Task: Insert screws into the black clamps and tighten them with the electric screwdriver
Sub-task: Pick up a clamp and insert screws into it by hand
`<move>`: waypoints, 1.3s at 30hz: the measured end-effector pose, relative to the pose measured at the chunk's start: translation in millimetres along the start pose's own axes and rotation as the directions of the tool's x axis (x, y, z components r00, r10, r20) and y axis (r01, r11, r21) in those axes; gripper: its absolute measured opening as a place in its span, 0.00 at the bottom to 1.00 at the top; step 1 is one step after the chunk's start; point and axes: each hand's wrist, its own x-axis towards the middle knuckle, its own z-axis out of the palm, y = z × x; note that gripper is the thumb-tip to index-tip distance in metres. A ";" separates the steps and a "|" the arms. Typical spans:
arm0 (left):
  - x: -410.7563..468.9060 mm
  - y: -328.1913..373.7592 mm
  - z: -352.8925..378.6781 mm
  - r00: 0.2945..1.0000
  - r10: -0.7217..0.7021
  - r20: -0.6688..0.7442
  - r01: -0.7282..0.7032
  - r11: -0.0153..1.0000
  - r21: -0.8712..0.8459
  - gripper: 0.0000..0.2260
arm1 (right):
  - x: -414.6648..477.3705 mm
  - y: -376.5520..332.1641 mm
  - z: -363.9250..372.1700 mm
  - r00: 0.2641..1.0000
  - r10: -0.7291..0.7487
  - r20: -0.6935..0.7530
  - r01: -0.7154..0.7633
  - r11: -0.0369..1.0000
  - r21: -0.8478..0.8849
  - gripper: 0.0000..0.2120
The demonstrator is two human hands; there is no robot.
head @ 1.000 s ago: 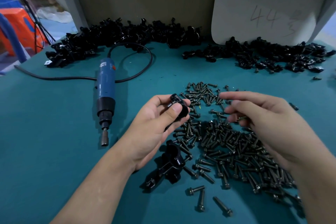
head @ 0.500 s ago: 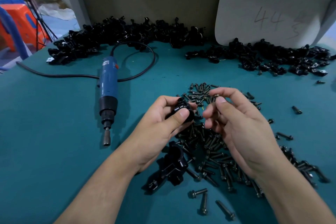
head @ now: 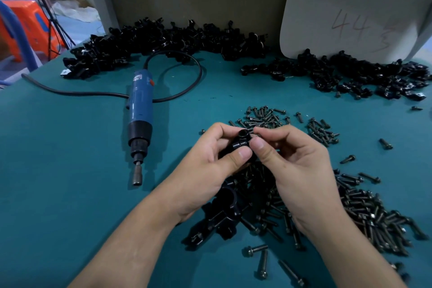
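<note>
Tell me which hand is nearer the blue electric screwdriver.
Left. The left hand, gripping a black clamp, is just right of the screwdriver; the right hand, at that clamp's far side, lies farther right.

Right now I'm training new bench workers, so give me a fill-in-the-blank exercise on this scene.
1. The left hand grips a black ____, and the right hand pinches at its top end.
2. The electric screwdriver lies untouched to the ____ of both hands.
3. The white board against the wall bears the number ____.
4. The big pile of loose screws lies under the ____ forearm.
Missing words: clamp, left, 44, right.
</note>
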 end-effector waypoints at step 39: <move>-3.3 6.0 -3.0 0.983 0.185 -0.004 -0.179 0.952 0.248 0.16 | -2.4 -0.5 -4.1 0.980 -0.138 0.143 0.180 0.920 -0.347 0.14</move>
